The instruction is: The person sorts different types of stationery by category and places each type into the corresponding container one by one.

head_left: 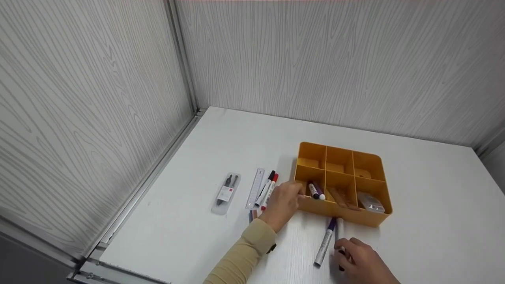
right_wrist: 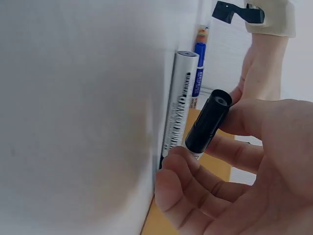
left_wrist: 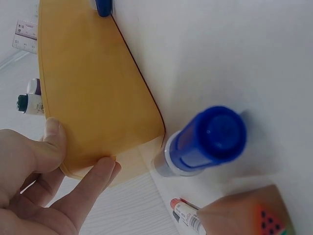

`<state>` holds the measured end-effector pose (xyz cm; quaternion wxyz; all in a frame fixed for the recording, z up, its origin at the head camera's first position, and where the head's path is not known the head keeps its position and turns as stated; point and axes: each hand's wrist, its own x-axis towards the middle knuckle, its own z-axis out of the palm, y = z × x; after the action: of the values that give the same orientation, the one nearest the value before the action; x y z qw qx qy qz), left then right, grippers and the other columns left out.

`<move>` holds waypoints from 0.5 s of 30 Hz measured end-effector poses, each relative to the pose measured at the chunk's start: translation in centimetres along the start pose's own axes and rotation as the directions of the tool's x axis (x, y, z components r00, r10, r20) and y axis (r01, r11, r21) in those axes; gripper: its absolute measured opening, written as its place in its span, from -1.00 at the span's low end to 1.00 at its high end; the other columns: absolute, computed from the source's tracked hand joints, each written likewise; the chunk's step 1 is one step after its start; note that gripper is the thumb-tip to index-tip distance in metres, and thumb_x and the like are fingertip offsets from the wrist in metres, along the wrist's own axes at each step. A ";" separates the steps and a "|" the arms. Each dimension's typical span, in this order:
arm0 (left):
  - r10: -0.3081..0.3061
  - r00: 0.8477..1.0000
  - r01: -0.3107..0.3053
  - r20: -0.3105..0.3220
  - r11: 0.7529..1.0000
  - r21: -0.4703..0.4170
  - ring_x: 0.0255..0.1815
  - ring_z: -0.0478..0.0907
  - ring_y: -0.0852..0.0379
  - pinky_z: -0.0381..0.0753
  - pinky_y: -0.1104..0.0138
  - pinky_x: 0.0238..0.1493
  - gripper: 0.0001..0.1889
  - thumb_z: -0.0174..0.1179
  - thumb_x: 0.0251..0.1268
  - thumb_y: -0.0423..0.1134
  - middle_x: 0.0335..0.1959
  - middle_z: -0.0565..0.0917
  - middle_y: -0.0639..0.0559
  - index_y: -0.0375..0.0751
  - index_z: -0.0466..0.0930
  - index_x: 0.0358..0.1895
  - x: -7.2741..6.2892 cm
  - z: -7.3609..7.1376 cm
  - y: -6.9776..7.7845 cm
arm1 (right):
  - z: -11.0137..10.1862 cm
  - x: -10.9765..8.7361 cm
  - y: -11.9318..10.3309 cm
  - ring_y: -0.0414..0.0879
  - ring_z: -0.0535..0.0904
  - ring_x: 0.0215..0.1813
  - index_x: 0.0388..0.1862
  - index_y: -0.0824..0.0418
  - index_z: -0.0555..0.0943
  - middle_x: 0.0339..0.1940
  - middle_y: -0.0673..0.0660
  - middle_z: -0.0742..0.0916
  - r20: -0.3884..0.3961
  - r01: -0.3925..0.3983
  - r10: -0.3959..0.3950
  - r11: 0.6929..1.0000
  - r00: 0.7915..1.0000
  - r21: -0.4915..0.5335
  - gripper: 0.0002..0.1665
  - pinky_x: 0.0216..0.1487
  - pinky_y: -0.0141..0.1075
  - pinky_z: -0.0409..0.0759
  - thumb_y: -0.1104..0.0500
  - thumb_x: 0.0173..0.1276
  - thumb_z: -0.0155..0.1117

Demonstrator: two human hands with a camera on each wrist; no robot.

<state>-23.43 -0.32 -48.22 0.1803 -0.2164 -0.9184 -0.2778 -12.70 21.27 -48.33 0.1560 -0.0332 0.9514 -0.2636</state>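
My left hand (head_left: 283,200) grips the front left corner of an orange-yellow compartment box (head_left: 339,213). In the left wrist view its thumb lies at the rim and a finger presses the outer wall. My right hand (head_left: 363,260) pinches a black-capped marker (right_wrist: 209,122) between thumb and fingers, in front of the box. Beside it on the table lies a whiteboard marker with a dark purple-blue cap (head_left: 326,240), its capped end at the box's front wall. Two markers (head_left: 316,191) lean in the box's front left compartment.
Left of the box lie a black-capped marker (head_left: 265,188), a red-capped marker (head_left: 270,191), a clear ruler (head_left: 255,188) and a compass set in a clear case (head_left: 225,193). A clear plastic case (head_left: 371,202) sits in the front right compartment. Panels stand behind and left.
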 end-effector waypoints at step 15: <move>-0.039 0.997 0.040 0.060 0.999 -0.028 -0.39 0.57 0.25 0.52 0.53 -0.37 -0.92 0.26 0.32 -0.33 -0.40 0.67 0.09 -0.13 0.61 -0.36 0.2 -0.2 0.2 | -2.9 -2.6 -1.0 -0.35 0.40 -0.45 -0.12 0.04 0.63 -0.37 -0.05 0.58 -0.081 0.250 -0.254 0.967 0.964 -0.054 -0.80 -0.45 -0.47 0.49 0.17 0.27 0.38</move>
<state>-23.41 -0.23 -47.90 0.1445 -0.2090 -0.9233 -0.2880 -11.19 22.18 -44.76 0.0790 -0.1457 0.9508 -0.2617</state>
